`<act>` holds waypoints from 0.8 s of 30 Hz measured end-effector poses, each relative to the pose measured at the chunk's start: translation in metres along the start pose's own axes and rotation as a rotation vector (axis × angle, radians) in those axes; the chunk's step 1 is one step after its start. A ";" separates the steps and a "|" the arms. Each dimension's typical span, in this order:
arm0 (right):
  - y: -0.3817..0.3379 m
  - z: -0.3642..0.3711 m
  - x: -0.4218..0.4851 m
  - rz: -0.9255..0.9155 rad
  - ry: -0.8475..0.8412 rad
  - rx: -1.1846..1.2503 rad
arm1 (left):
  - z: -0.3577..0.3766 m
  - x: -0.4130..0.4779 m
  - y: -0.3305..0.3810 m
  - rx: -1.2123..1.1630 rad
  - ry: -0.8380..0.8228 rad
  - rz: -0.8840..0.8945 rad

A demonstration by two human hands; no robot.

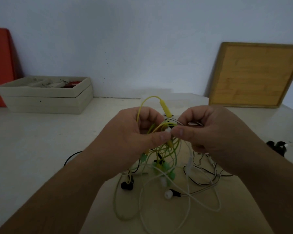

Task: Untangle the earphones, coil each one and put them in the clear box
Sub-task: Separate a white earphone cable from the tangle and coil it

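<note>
Fingers [152, 115] of the left hand [128, 132] are curled round a bunch of yellow and green cords, thumb closed against them. Those of the right hand [215, 132] are curled too, with thumb and forefinger pinching a small white piece [167, 130] just where the two hands meet. Both hands hold the tangle of earphones [162, 154] above the desk [41, 141], and its lower loops trail onto the surface.

At far left a red board [0, 65] leans on the wall, with a beige tray [46, 98] of small items beside it. Below the left wrist is a black earbud [126, 185]; whether it hangs or rests, I cannot tell. Green earbuds [161, 166] dangle mid-tangle, and a white earbud [168, 194] lies below them. A yellow cable [147, 100] arcs over the hands to its inline remote [166, 109]. White and black cords spread rightward. A wooden board [255, 75] leans on the wall at right, and a black object [277, 146] lies on the desk nearer the camera.
</note>
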State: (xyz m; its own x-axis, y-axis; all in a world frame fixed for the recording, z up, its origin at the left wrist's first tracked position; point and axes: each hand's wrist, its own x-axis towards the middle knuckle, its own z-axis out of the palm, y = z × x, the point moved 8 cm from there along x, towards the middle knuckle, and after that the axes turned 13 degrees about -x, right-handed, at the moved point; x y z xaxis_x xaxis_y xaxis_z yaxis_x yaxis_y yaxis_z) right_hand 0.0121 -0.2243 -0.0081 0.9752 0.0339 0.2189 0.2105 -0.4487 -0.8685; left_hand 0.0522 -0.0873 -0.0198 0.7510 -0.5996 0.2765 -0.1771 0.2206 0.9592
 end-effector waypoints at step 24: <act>-0.014 -0.014 -0.004 -0.036 0.108 -0.524 | -0.010 -0.005 0.017 0.568 0.300 0.149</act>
State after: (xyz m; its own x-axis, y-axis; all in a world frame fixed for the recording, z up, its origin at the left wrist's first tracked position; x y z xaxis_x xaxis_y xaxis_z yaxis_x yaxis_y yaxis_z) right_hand 0.0046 -0.2308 0.0097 0.9495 -0.0225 0.3129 0.1538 -0.8358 -0.5270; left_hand 0.0518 -0.0733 -0.0049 0.8224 -0.3357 0.4593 -0.5396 -0.2043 0.8168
